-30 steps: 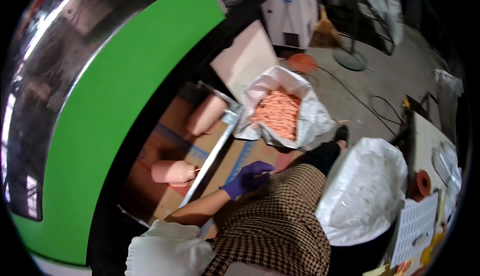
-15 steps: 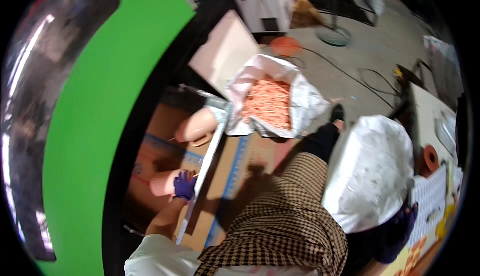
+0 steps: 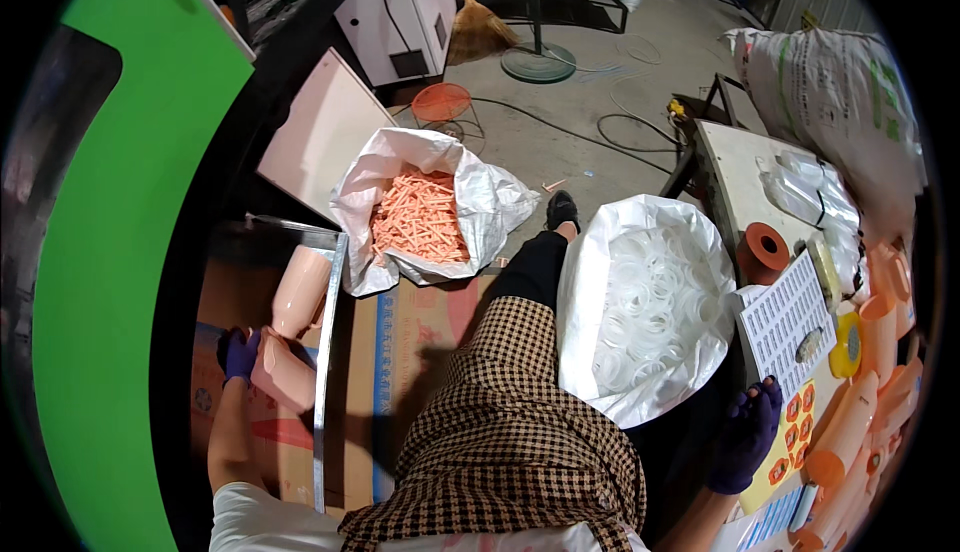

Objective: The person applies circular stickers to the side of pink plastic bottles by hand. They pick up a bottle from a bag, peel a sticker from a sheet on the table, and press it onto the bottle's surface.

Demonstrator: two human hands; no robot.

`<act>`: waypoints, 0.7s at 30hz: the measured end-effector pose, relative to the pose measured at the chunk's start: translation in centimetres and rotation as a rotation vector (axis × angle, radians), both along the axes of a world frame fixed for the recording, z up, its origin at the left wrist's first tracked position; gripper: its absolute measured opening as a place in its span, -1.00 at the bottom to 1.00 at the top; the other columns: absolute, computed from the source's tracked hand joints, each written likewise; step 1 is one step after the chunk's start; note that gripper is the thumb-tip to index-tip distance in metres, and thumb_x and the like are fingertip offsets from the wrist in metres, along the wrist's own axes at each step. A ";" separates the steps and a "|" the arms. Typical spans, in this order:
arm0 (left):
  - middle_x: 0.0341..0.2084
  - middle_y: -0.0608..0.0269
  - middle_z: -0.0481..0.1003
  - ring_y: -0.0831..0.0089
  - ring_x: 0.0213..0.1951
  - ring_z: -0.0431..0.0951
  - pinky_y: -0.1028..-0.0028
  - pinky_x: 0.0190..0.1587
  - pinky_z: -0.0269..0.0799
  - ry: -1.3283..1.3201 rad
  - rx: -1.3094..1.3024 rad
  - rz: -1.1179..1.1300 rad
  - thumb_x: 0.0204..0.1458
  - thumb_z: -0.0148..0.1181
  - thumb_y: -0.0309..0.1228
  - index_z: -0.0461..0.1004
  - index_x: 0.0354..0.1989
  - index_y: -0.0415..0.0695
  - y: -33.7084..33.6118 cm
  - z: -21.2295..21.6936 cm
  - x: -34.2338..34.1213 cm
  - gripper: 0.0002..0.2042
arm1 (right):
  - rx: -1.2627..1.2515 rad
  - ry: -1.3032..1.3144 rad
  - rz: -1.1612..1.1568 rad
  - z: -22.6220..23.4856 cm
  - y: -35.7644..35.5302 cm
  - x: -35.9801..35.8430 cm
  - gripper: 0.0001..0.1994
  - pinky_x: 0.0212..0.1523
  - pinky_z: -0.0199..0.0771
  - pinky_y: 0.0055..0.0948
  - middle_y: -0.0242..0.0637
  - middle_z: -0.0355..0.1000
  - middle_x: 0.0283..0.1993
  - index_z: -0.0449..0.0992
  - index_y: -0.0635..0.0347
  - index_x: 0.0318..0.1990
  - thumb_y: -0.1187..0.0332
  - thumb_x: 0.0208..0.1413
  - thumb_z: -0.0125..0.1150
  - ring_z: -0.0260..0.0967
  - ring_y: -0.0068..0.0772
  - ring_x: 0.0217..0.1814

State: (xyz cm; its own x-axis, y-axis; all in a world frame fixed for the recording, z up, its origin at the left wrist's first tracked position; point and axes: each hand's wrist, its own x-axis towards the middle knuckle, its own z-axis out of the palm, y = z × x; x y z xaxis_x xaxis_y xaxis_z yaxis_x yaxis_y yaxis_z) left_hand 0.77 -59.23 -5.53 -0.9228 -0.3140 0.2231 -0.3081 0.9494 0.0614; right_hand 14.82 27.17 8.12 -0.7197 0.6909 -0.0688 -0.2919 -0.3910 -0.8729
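Note:
My left hand (image 3: 238, 354), in a purple glove, is closed at the end of a pink plastic jug (image 3: 284, 372) inside a metal-edged bin. The jug lies tilted over the cardboard lining. Just beyond it rests a second pink jug (image 3: 302, 290), close against the first. On the right, my right hand (image 3: 748, 432), also gloved in purple, is held with bent fingers beside a sheet of orange stickers (image 3: 790, 442). Whatever its fingertips may hold is too small to make out.
Ahead stands a white sack of pink plastic sticks (image 3: 420, 217). Nearer on the right is a white sack of clear rings (image 3: 655, 302). The right-hand table (image 3: 735, 167) carries a brown roll (image 3: 763, 252), a printed sheet (image 3: 790, 317) and several pink jugs (image 3: 845, 432). A green machine (image 3: 110, 252) borders the left.
The view has swung right, bringing more of the table into sight. The jug under my left hand now lies against the other one. My right hand has come up beside the stickers.

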 end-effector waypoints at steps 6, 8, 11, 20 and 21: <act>0.11 -0.14 0.34 -0.05 0.11 0.38 0.15 0.09 0.33 0.372 -0.115 -0.137 -0.12 0.47 -0.25 0.47 -0.14 -0.16 6.1 -2.1 7.6 -0.58 | -0.069 0.005 0.204 -0.2 -6.1 -5.0 -0.78 -0.27 0.39 -0.53 -0.30 0.44 -0.25 0.44 0.29 0.00 0.46 0.23 0.10 0.39 -0.45 -0.28; 0.35 -0.11 0.09 -0.06 0.26 0.23 0.13 0.22 0.24 0.490 -0.090 -0.107 -0.16 0.48 -0.28 0.45 -0.06 -0.17 7.1 -4.5 9.8 -0.51 | -0.071 -0.068 0.269 0.3 -7.7 -5.5 -0.79 -0.30 0.41 -0.49 -0.30 0.45 -0.28 0.45 0.29 -0.02 0.46 0.22 0.12 0.40 -0.44 -0.31; 0.44 -0.03 -0.07 0.06 0.32 0.18 0.22 0.29 0.18 0.548 0.373 0.092 -0.13 0.45 -0.37 0.42 -0.08 -0.26 9.9 -5.2 7.8 -0.55 | 0.054 -0.156 0.283 0.3 -8.4 -5.2 -0.82 -0.29 0.43 -0.49 -0.30 0.46 -0.30 0.47 0.31 -0.06 0.46 0.22 0.11 0.41 -0.45 -0.34; 0.13 0.00 0.31 0.11 0.16 0.37 0.22 0.19 0.35 0.181 0.781 -0.200 -0.39 0.66 -0.30 0.27 0.24 -0.26 8.6 -0.8 0.6 -0.07 | 0.418 -0.279 0.384 0.1 -9.7 -5.7 -0.84 -0.22 0.44 -0.51 -0.32 0.48 -0.30 0.52 0.37 -0.11 0.51 0.20 0.11 0.43 -0.54 -0.29; 0.02 -0.01 0.35 0.03 0.02 0.45 0.19 0.10 0.43 0.121 0.319 -0.284 -0.49 0.69 -0.15 0.35 0.14 -0.22 7.7 -0.6 0.3 -0.08 | 0.427 -0.283 0.421 -0.2 -10.2 -5.8 -0.84 -0.21 0.44 -0.51 -0.33 0.48 -0.29 0.52 0.37 -0.10 0.53 0.20 0.11 0.43 -0.53 -0.27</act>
State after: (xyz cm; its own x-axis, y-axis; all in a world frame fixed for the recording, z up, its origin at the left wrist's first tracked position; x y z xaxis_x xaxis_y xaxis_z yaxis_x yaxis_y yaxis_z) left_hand 1.11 -51.52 -6.09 -0.9558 -0.1220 0.2675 -0.0101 0.9229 0.3850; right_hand 9.02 17.00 7.97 -0.9286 0.3629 -0.0776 0.0740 -0.0239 -0.9970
